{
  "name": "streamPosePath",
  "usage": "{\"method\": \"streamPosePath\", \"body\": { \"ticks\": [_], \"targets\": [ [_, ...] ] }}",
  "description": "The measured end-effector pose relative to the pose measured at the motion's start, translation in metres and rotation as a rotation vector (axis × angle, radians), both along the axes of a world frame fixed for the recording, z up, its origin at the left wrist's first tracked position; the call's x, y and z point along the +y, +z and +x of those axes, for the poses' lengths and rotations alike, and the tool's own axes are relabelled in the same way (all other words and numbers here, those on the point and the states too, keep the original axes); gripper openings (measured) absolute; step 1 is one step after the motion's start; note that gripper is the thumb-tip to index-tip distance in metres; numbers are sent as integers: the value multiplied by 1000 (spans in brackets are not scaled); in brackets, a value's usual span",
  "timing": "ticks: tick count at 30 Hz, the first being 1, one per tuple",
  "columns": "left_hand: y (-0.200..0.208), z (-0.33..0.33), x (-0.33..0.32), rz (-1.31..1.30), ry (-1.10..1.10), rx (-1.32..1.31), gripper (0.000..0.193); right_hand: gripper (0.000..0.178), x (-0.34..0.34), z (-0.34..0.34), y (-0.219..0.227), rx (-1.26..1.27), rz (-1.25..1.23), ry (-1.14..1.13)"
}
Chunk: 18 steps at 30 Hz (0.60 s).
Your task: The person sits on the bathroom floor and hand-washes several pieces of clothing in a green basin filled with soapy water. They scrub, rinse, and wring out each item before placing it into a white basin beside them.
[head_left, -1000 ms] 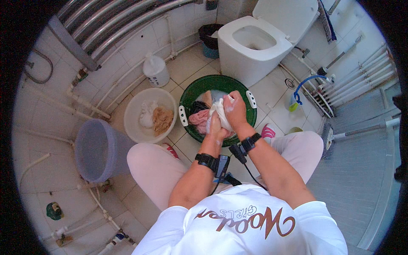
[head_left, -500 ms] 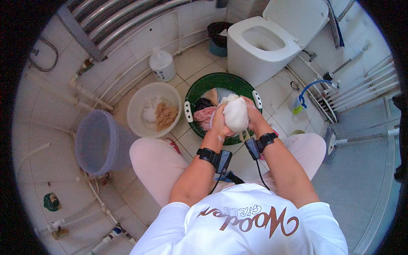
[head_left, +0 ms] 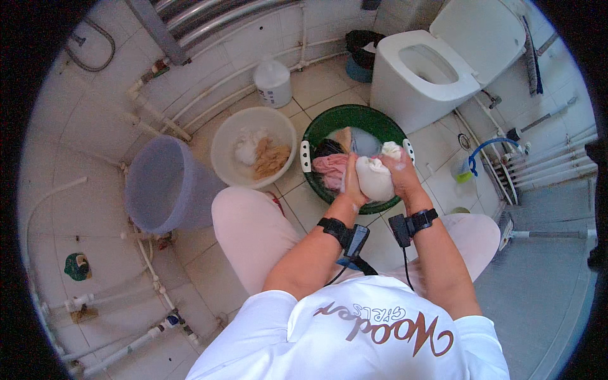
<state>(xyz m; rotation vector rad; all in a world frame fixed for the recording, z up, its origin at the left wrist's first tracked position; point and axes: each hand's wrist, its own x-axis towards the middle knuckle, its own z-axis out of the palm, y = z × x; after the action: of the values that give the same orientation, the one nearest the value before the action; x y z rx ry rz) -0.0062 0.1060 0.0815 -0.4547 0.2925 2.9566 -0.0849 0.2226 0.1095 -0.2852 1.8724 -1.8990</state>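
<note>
Both our left hand (head_left: pixel 353 182) and right hand (head_left: pixel 403 175) clasp a bunched white cloth (head_left: pixel 375 180) between them, just right of the frame's centre; we see pink cloth (head_left: pixel 330 167) in the green tub (head_left: pixel 391 130) below.

A white cloth (head_left: pixel 375 180), bunched and bulging, is held over the green basin (head_left: pixel 362 114).

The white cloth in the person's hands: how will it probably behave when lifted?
The white cloth is probably floppy: it bunches softly between the left hand and right hand. It is likely wet and heavy for its size, since the green basin beneath holds cloudy water. It may be slippery, as whitish suds seem to cling to the hands.
</note>
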Motion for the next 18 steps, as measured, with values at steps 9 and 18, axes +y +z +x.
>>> {"method": "streamPosePath", "body": {
  "ticks": [9, 18],
  "targets": [
    [23, 3, 10, 28, 169, 226, 61, 25, -24, 31, 25, 776, 449, -192],
    [-7, 1, 13, 30, 132, -51, 33, 19, -31, 41, 15, 1094, 324, -211]
  ]
}}
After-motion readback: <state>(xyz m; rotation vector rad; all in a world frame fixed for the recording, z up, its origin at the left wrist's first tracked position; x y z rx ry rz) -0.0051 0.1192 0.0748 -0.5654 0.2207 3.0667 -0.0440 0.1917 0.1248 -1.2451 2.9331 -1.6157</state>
